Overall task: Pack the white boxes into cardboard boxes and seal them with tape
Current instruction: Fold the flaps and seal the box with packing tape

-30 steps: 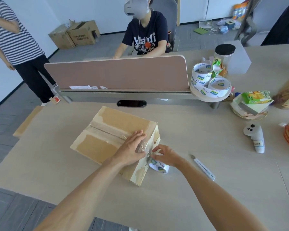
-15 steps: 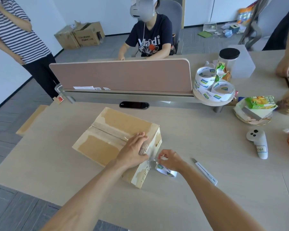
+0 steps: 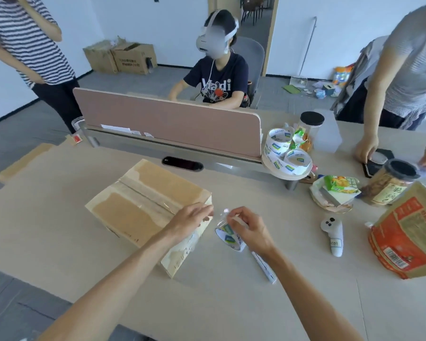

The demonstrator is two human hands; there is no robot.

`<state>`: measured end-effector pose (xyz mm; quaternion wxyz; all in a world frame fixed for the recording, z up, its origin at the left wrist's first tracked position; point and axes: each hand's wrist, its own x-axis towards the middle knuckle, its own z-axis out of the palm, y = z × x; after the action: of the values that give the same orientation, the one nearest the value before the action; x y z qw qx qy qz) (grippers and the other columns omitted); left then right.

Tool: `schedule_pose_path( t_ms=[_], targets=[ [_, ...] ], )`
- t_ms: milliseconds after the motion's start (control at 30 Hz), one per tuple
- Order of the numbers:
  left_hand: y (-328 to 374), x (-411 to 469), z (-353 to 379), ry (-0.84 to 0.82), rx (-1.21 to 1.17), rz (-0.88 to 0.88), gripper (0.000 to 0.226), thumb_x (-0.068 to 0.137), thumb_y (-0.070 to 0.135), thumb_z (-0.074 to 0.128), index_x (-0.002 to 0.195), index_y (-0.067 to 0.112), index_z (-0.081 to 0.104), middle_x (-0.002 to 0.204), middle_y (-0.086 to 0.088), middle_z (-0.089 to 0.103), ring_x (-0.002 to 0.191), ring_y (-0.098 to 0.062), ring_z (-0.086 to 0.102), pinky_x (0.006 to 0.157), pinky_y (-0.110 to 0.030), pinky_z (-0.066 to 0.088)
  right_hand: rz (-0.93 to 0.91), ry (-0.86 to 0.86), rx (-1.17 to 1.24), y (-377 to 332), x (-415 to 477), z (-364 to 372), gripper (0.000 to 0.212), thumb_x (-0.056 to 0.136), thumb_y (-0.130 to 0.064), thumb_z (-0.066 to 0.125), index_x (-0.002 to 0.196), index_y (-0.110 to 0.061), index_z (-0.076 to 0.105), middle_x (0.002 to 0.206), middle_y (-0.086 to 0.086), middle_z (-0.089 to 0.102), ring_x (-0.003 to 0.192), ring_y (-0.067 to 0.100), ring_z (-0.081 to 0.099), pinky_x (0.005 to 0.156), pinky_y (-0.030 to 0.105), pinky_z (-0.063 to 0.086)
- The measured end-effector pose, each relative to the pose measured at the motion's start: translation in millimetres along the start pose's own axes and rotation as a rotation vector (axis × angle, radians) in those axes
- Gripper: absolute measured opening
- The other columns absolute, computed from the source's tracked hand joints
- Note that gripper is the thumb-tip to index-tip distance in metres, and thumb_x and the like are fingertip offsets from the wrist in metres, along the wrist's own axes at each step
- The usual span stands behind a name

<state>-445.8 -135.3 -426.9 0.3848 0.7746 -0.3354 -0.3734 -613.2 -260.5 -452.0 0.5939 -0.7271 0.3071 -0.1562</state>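
- While the left grip (image 3: 191, 219) rests on the near right top edge of the cardboard box (image 3: 138, 205), its fingers reach fairly straight toward the corner and curl round nothing I can make out.
- The right grip (image 3: 247, 230) is closed round the tape roll (image 3: 228, 238), a white roll with blue labels. It holds the roll just off the box's right corner, thumb and forefinger pinched together above it.
- A clear strip of tape (image 3: 220, 214) glints between the two grips. Where it ends is too faint to tell.
- The cardboard box sits left of middle on the counter (image 3: 59, 230), turned at an angle. Its flaps are closed and a clear band runs along the top seam.
- A slim white tool (image 3: 265, 268) lies on the counter just under the right forearm.
- Further right lie a white controller (image 3: 332, 235) and an orange bag (image 3: 408, 237).
- A round tray (image 3: 288, 174) carrying spare tape rolls (image 3: 280, 148) stands at the end of the pink divider (image 3: 167, 121).
- Beyond the divider a person in a headset (image 3: 219, 80) sits. Another in a striped shirt (image 3: 27, 38) stands at the left, and a third (image 3: 403, 70) leans over the counter's far right.
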Motion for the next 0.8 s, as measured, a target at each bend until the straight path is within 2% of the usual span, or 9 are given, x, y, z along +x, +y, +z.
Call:
schedule_pose_path(
  t_ms=[100, 200, 300, 367, 467, 533, 667, 733, 800],
  targets=[
    [15, -22, 0, 0.032, -0.045, 0.079, 0.035, 0.078, 0.065, 0.064, 0.095, 0.035, 0.070, 0.101, 0.018, 0.070, 0.099, -0.003, 0.064, 0.090, -0.025, 0.049, -0.061, -0.012, -0.017, -32, 8, 1, 0.006, 0.094, -0.024, 0.060, 0.093, -0.026, 0.065, 0.073, -0.017, 0.062, 0.072, 0.003, 0.057, 0.067, 0.017, 0.043],
    [24, -25, -10, 0.214, -0.077, 0.139, 0.022, 0.083, 0.046, 0.071, 0.093, 0.026, 0.070, 0.093, 0.014, 0.070, 0.085, 0.001, 0.064, 0.070, -0.009, 0.046, -0.109, -0.054, -0.045, -56, 20, 12, 0.016, 0.096, -0.016, 0.054, 0.096, -0.025, 0.067, 0.082, -0.006, 0.068, 0.074, 0.011, 0.061, 0.066, 0.023, 0.047],
    [25, -11, -32, 0.309, -0.077, 0.163, 0.010, 0.084, 0.033, 0.072, 0.085, 0.024, 0.070, 0.085, 0.009, 0.070, 0.079, -0.004, 0.063, 0.061, -0.009, 0.044, -0.127, -0.085, -0.068, -75, 37, 26, 0.018, 0.091, -0.019, 0.055, 0.102, -0.027, 0.066, 0.091, -0.002, 0.069, 0.084, 0.015, 0.063, 0.068, 0.021, 0.048],
    [23, 8, -53, 0.326, -0.093, 0.169, 0.009, 0.086, 0.029, 0.071, 0.087, 0.020, 0.070, 0.086, 0.007, 0.071, 0.081, -0.007, 0.064, 0.066, -0.013, 0.047, -0.134, -0.086, -0.066, -85, 52, 36, 0.032, 0.082, -0.024, 0.057, 0.113, -0.030, 0.063, 0.084, -0.002, 0.064, 0.079, 0.012, 0.058, 0.070, 0.021, 0.043],
    [22, 42, -92, 0.350, -0.144, 0.158, 0.013, 0.089, 0.028, 0.067, 0.091, 0.016, 0.070, 0.087, 0.005, 0.071, 0.081, -0.008, 0.064, 0.070, -0.019, 0.048, -0.182, -0.060, 0.005, -95, 79, 50, 0.076, 0.090, -0.012, 0.060, 0.150, -0.043, 0.026, 0.072, 0.022, 0.039, 0.069, 0.016, 0.040, 0.065, 0.021, 0.033],
    [23, 65, -116, 0.329, -0.227, 0.156, 0.012, 0.092, 0.024, 0.064, 0.090, 0.012, 0.067, 0.081, 0.002, 0.067, 0.071, -0.007, 0.060, 0.058, -0.012, 0.042, -0.212, 0.004, 0.031, -101, 97, 59, 0.083, 0.090, -0.020, 0.062, 0.152, -0.048, 0.015, 0.071, 0.027, 0.041, 0.071, 0.018, 0.041, 0.069, 0.026, 0.033],
    [31, 118, -149, 0.188, -0.250, 0.219, 0.012, 0.091, 0.022, 0.066, 0.088, 0.010, 0.067, 0.077, -0.002, 0.067, 0.069, -0.011, 0.059, 0.068, -0.017, 0.051, -0.224, 0.221, -0.007, -109, 135, 71, 0.067, 0.097, -0.022, 0.061, 0.152, -0.036, 0.025, 0.055, -0.003, 0.037, 0.059, 0.010, 0.034, 0.058, 0.019, 0.029],
    [43, 143, -155, 0.116, -0.147, 0.266, 0.013, 0.091, 0.022, 0.066, 0.089, 0.009, 0.067, 0.080, -0.001, 0.067, 0.074, -0.014, 0.059, 0.066, -0.013, 0.044, -0.217, 0.338, -0.034, -113, 149, 70, 0.065, 0.097, -0.026, 0.060, 0.152, -0.031, 0.027, 0.054, -0.009, 0.032, 0.056, 0.009, 0.031, 0.056, 0.016, 0.028],
    [58, 165, -154, 0.073, -0.084, 0.299, 0.013, 0.091, 0.022, 0.065, 0.088, 0.009, 0.067, 0.085, -0.003, 0.070, 0.082, -0.018, 0.063, 0.075, -0.022, 0.046, -0.209, 0.443, -0.074, -116, 158, 64, 0.070, 0.093, -0.034, 0.061, 0.153, -0.026, 0.027, 0.051, -0.012, 0.030, 0.053, 0.008, 0.030, 0.054, 0.016, 0.028]
  ],
)
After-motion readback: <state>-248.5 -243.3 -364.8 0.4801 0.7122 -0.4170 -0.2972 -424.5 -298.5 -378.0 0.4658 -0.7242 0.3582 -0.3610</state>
